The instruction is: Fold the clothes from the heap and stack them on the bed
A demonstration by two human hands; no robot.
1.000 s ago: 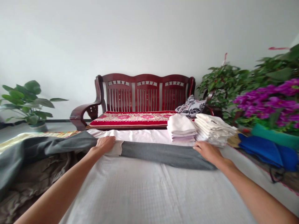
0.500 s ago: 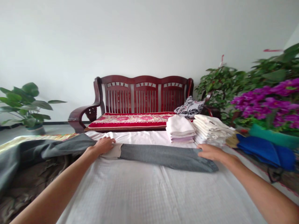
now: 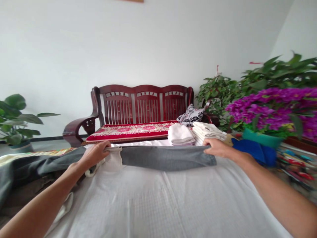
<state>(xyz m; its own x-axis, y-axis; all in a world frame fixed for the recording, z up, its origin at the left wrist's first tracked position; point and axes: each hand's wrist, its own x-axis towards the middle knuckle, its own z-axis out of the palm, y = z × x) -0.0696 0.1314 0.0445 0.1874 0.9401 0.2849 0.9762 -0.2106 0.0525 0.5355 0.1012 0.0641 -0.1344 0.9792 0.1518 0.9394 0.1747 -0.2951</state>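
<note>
A long grey garment (image 3: 160, 158) is stretched taut across the white cloth-covered surface (image 3: 158, 201), its upper edge raised between my two hands. My left hand (image 3: 97, 152) has its fingers closed on the garment's left end, beside a beige fabric piece (image 3: 113, 159). The right end's upper edge is pinched by my right hand (image 3: 216, 148), and a short length of grey fabric hangs below it. More grey fabric (image 3: 47, 162) lies bunched to the left, partly behind my left forearm. I cannot tell exactly what kind of garment it is.
Folded white cloths (image 3: 182, 134) and another white stack (image 3: 208, 131) stand just behind my right hand. A blue cloth (image 3: 255, 150) and purple flowers (image 3: 269, 105) are to the right. Beyond the surface is a wooden bench (image 3: 146, 104); a potted plant (image 3: 18, 120) stands left.
Both hands have raised the garment's upper edge and pulled it straighter, keeping their grip at its two ends. The view has turned slightly to the right.
</note>
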